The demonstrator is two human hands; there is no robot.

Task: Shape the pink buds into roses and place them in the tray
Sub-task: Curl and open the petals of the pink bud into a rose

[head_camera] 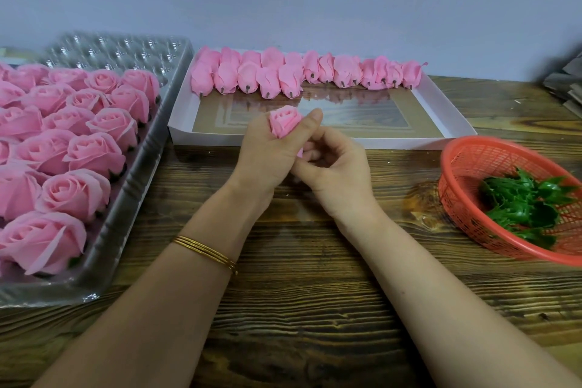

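Note:
My left hand [267, 151] grips a pink bud [285, 121] upright in its fist, the bloom showing above the thumb and forefinger. My right hand [333, 167] is curled against the bud's lower end, its fingertips tucked under my left thumb; what they pinch is hidden. Several unshaped pink buds [302, 75] lie in rows along the far side of a white box [453, 123]. A clear plastic tray [138, 167] on the left holds several finished pink roses [75, 192].
A red plastic basket [466, 198] with green leaf pieces [526, 208] sits at the right on the wooden table [315, 309]. Grey stacked material [563, 85] lies at the far right edge. A wall stands right behind the box and tray.

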